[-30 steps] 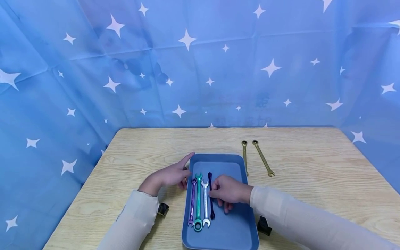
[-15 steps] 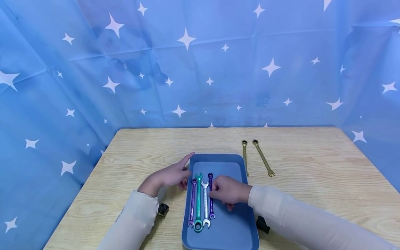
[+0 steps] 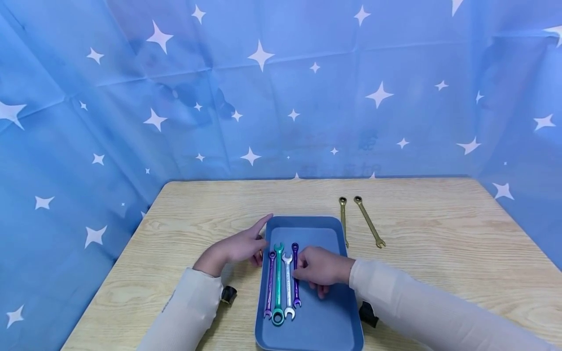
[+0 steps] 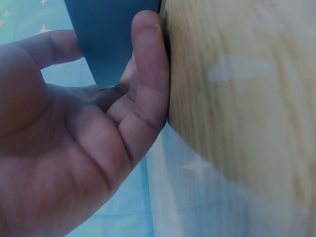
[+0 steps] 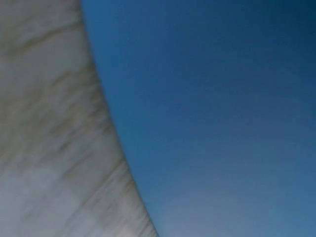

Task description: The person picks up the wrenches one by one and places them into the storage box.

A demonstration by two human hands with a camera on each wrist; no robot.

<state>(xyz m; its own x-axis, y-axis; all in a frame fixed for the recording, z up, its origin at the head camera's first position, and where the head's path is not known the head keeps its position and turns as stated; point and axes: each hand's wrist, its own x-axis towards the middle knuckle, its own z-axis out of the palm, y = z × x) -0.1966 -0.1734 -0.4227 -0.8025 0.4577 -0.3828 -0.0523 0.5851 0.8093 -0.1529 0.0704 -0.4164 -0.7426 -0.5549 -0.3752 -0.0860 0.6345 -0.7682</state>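
In the head view, a blue tray (image 3: 320,324) lies lengthwise on the table. My left hand (image 3: 237,247) grips its left side; the left wrist view shows fingers (image 4: 150,69) curled against the tray's wall (image 4: 111,34). Over the tray's middle, my right hand (image 3: 322,265) pinches a dark purple combination wrench (image 3: 296,292) by its shaft, ring end away from me. To its left, roughly parallel, lie a silver wrench (image 3: 288,285), a green wrench (image 3: 278,278) and a lighter purple wrench (image 3: 270,285). The right wrist view shows only tray and table.
Two gold wrenches lie on the wooden table (image 3: 421,219) beyond the tray's right side: one gold wrench (image 3: 343,214) close to the rim, the other gold wrench (image 3: 370,222) slanted. A blue star-patterned curtain (image 3: 281,97) hangs behind the table.
The dark purple wrench in my right hand has turned from its narrow edge to its flat face, its ring and open ends now showing. My left hand and the tray have stayed put.
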